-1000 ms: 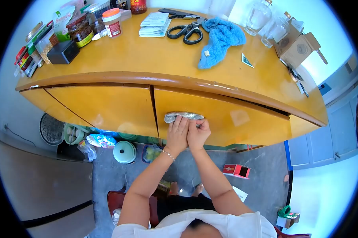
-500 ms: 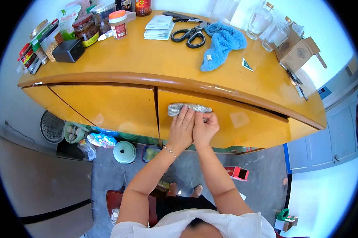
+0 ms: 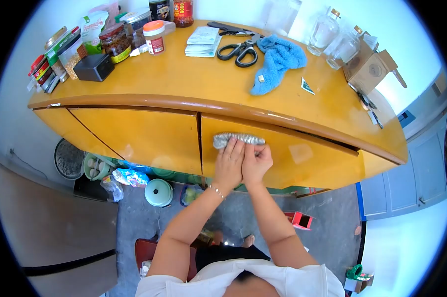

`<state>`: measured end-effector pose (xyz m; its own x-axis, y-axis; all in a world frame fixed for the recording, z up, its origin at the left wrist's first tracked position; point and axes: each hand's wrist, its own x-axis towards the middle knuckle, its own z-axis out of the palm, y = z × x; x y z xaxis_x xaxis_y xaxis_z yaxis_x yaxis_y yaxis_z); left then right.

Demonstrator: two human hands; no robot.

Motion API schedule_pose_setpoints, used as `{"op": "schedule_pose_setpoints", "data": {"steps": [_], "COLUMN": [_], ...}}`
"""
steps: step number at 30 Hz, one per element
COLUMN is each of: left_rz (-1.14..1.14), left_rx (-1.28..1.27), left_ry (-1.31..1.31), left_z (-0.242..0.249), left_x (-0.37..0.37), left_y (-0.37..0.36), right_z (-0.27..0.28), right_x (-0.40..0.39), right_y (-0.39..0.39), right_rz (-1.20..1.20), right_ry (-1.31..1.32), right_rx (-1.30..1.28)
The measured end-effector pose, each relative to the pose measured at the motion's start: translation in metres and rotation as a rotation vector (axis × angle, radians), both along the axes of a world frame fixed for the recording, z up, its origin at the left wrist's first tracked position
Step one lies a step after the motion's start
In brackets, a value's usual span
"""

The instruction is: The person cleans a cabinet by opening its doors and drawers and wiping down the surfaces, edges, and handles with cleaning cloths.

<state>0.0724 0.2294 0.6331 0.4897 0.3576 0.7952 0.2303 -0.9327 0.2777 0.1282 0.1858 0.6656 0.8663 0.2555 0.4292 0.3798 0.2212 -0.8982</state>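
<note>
A silvery grey, ribbed cleaning cloth is bunched against the yellow front panel of a wooden cabinet. My left hand, with a bracelet at the wrist, presses its long fingers together onto the lower edge of the cloth. Right beside it, touching it, my right hand is closed with curled fingers at the right end of the cloth. Its fingertips are partly hidden. On the top above lie a blue towel and black-handled scissors.
Jars, a dark box and paper packets stand on the cabinet top at left and centre. Glass bottles and a cardboard box are at right. On the floor are a lidded pot and a red box.
The view has shifted slightly, so the whole scene sits a little lower. Both hands remain at the cloth on the panel, with almost no change in their hold.
</note>
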Motion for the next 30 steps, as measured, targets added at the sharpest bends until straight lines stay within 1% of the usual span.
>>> {"op": "schedule_pose_setpoints", "data": {"steps": [2,4,5,6,7,8,10,11,12,13,14,15,17,20,23,26,29,30], "left_rz": [0.010,0.010,0.009,0.005,0.001,0.000,-0.001,0.002,-0.025,-0.013,-0.002,0.006,-0.019,-0.038,0.029,0.009,-0.006,0.000], "left_rx": [-0.048,-0.066,-0.072,-0.058,-0.045,-0.031,-0.017,-0.003,-0.028,-0.026,-0.027,-0.029,-0.051,-0.028,-0.030,-0.069,-0.069,-0.050], "left_ry": [0.057,0.077,0.081,0.061,0.045,0.028,0.045,0.045,0.013,0.044,0.078,0.113,0.074,0.002,0.006,0.044,-0.010,-0.015], "left_z": [-0.034,-0.038,-0.038,-0.025,-0.002,0.011,0.013,0.015,0.003,-0.014,-0.031,-0.040,-0.020,0.015,0.009,-0.037,-0.023,-0.006], "left_x": [-0.003,-0.008,-0.006,-0.005,-0.004,-0.002,-0.003,-0.002,-0.002,-0.002,-0.004,-0.005,-0.005,0.001,0.000,-0.002,0.002,0.002], "left_y": [-0.008,-0.013,-0.012,-0.012,-0.009,-0.006,-0.007,-0.005,-0.009,-0.011,-0.013,-0.015,-0.014,-0.002,-0.007,-0.016,-0.012,-0.011], "right_z": [-0.028,-0.036,-0.036,-0.017,-0.002,0.007,0.019,0.015,0.000,-0.018,-0.042,-0.040,-0.021,0.014,0.001,-0.040,-0.011,0.006], "right_x": [0.001,-0.002,0.003,0.002,0.000,0.001,0.003,0.003,0.003,0.003,0.004,0.004,0.003,0.004,0.005,0.004,0.003,0.001], "right_y": [-0.001,-0.003,-0.004,-0.005,-0.004,-0.002,0.002,0.000,-0.004,-0.007,-0.006,-0.007,-0.010,0.003,0.002,-0.007,-0.007,-0.007], "right_rz": [-0.006,0.025,0.004,-0.017,-0.039,-0.010,0.050,0.027,0.003,-0.022,0.013,0.001,-0.030,0.007,0.039,0.030,-0.013,-0.012], "right_ry": [-0.014,0.016,0.003,-0.005,-0.009,0.000,0.024,0.013,0.000,-0.010,0.076,0.039,-0.031,0.010,0.058,0.063,-0.086,-0.064], "right_rx": [-0.043,-0.069,-0.105,-0.145,-0.186,-0.091,0.099,0.034,-0.029,-0.095,-0.036,-0.074,-0.159,0.039,0.035,-0.069,-0.107,-0.066]}}
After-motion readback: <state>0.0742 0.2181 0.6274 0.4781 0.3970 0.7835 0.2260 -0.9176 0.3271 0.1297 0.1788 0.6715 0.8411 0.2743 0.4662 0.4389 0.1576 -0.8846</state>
